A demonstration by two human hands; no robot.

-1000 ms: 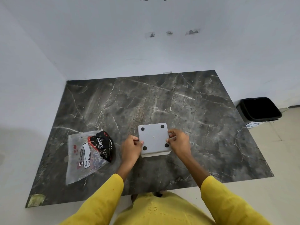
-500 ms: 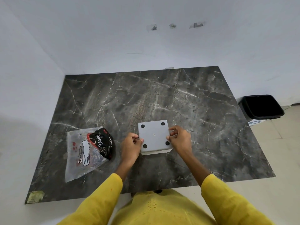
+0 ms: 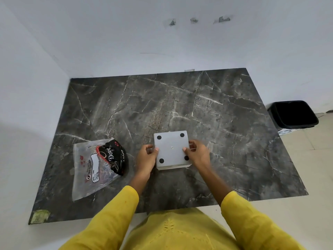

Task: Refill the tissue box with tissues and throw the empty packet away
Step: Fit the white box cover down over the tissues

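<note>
A square grey tissue box rests upside down on the dark marble table, its flat base with four black round feet facing up. My left hand grips its left edge and my right hand grips its right edge, thumbs on the base. To the left lies a flattened clear plastic tissue packet with black and red printing. No loose tissues are visible.
A black waste bin with a black liner stands on the floor past the table's right edge. White walls close in the table at the back and left. A greenish tape scrap marks the front left corner.
Both hands have stayed on the box's sides with only a slight finger shift. The box and the packet lie where they were; the camera has tilted a little.
</note>
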